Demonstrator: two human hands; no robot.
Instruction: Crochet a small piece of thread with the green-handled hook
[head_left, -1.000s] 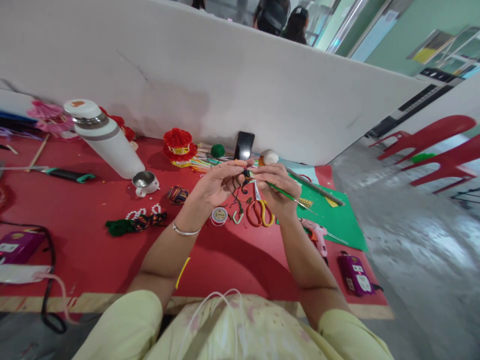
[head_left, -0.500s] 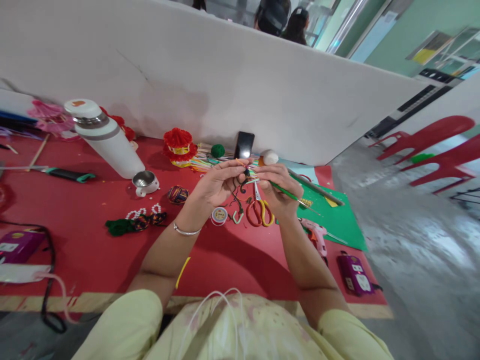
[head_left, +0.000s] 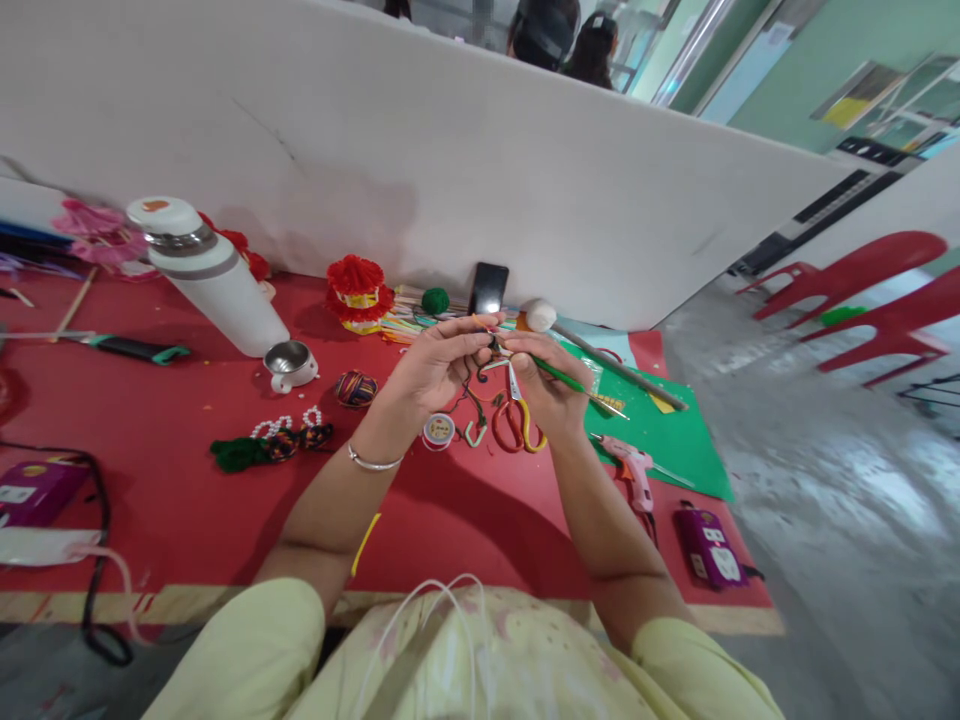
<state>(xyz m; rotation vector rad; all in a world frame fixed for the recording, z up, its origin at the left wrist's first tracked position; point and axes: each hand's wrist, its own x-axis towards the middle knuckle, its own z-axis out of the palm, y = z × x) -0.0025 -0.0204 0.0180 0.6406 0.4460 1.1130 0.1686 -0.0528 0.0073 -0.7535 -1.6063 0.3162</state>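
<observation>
My left hand pinches a small dark piece of yarn work between thumb and fingers. My right hand is closed around a crochet hook with a green handle, its tip meeting the yarn. Loose dark yarn trails down below the left fingers. Just beneath the hands lie scissors with red and yellow handles, and a thread spool. A multicoloured yarn ball rests left of my left hand. The fingers partly hide the yarn piece.
A white bottle and its metal-lined cup stand to the left. Behind the hands are a red fringed ornament, a green yarn ball and a phone. At right lie a pink glue gun and a purple power socket.
My right hand has shifted slightly left and turned, bringing the crochet hook closer to the yarn piece. The left hand has stayed almost still, pinching the yarn work.
</observation>
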